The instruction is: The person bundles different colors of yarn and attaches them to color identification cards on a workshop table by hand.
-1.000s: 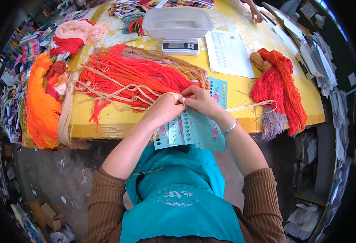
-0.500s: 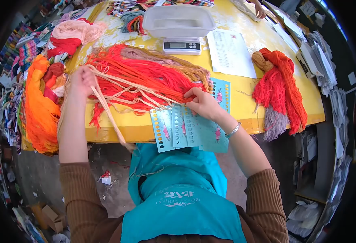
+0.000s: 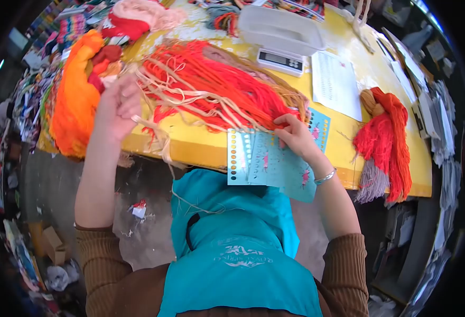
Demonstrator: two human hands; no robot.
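Beige strands (image 3: 201,96) lie over a heap of red thread (image 3: 227,79) on the yellow table. My left hand (image 3: 120,103) is raised at the heap's left end, fingers partly curled, with a beige strand hanging from beside it toward the apron. Whether it grips that strand is unclear. Over the right end of the heap, my right hand (image 3: 296,134) has its fingers pressed together at the thread ends, above the turquoise punched cards (image 3: 269,158). The cards overlap at the table's front edge. What its fingertips hold is hidden.
A digital scale (image 3: 280,61) with a clear plastic tub (image 3: 282,31) stands behind the heap. Right of it are a printed sheet (image 3: 335,84) and a red-orange thread bundle (image 3: 386,140). Orange thread (image 3: 74,100) lies at the left edge. Papers line the right side.
The view has shifted, so the table contents appear further right. The long beige strands no longer stretch taut from my left hand; they lie looser on the heap. My right hand stays by the cards.
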